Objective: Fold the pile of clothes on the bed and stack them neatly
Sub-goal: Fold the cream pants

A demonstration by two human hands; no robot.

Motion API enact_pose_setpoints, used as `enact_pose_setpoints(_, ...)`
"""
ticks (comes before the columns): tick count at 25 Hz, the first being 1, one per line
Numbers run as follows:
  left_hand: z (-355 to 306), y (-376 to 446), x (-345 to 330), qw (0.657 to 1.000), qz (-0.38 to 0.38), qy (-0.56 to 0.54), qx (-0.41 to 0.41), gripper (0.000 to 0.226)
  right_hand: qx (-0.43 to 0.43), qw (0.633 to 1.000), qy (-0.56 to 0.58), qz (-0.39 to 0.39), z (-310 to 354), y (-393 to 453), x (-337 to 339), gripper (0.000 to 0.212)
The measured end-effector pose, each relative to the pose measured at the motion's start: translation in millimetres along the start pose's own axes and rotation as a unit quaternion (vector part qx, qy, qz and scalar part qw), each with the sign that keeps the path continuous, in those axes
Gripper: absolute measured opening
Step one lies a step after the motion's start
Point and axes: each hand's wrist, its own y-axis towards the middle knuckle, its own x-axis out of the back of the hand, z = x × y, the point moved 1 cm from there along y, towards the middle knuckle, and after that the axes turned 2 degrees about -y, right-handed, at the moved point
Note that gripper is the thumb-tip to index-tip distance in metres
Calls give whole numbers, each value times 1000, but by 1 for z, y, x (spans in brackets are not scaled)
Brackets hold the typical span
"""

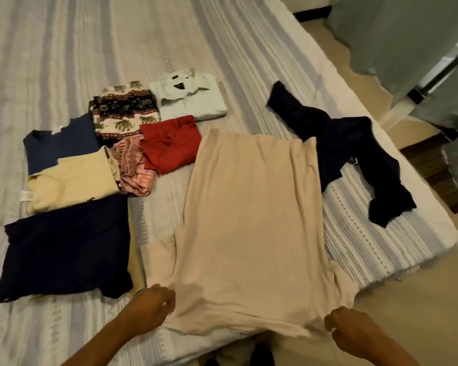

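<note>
A beige t-shirt [249,220] lies spread lengthwise on the bed [64,48], its near end at the bed's front edge. My left hand [151,310] pinches its near left corner, and my right hand [352,328] pinches its near right corner. An unfolded dark navy garment [354,149] sprawls to the right of the t-shirt. Folded clothes lie to the left: a dark navy piece [64,252], a cream shirt [74,180], a blue top [61,143], an elephant-print piece [124,112], a pink patterned piece [135,167], a red piece [169,143] and a pale collared shirt [191,99].
The striped bedspread stretches far back and left. The bed's right edge drops to a tiled floor [421,299]. Grey-green curtains [407,35] hang at the upper right, with a dark wooden piece [431,167] near the bed corner.
</note>
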Motion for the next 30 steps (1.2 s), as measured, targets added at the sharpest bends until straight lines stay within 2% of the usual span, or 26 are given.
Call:
enact_pose_setpoints(3,-25,21,20,975,-141,-168,46,16,-14,999,3,-40,-5,16,58,33)
enact_pose_setpoints(7,-24,63,40,943,-223,-219,113,54,-8,992,-24,-125,-8,69,172,31)
enact_pose_setpoints(10,-25,84,49,924,-217,-232,211,57,37,975,-80,-204,4,121,257,35)
enact_pose_setpoints(12,-25,91,50,919,-209,-209,262,54,98,955,-145,-239,17,165,314,40)
enact_pose_setpoints(15,-25,103,52,923,-169,-150,310,38,187,914,-224,-282,41,245,394,51)
enact_pose_setpoints(17,-26,105,45,927,-140,-132,321,28,258,884,-268,-282,64,293,431,62)
enact_pose_setpoints(19,-28,106,44,927,-151,-80,335,35,300,871,-278,-272,84,331,458,66)
enact_pose_setpoints(22,-28,118,42,915,-249,-58,310,40,334,866,-290,-234,109,375,472,51)
enact_pose_setpoints(24,-26,129,48,914,-258,-69,306,42,331,854,-325,-235,118,395,472,44)
enact_pose_setpoints(28,-18,143,54,917,-158,-53,363,50,358,762,-463,-278,113,415,472,46)
enact_pose_setpoints(30,-21,128,51,897,-216,-138,360,60,386,733,-485,-279,108,414,472,35)
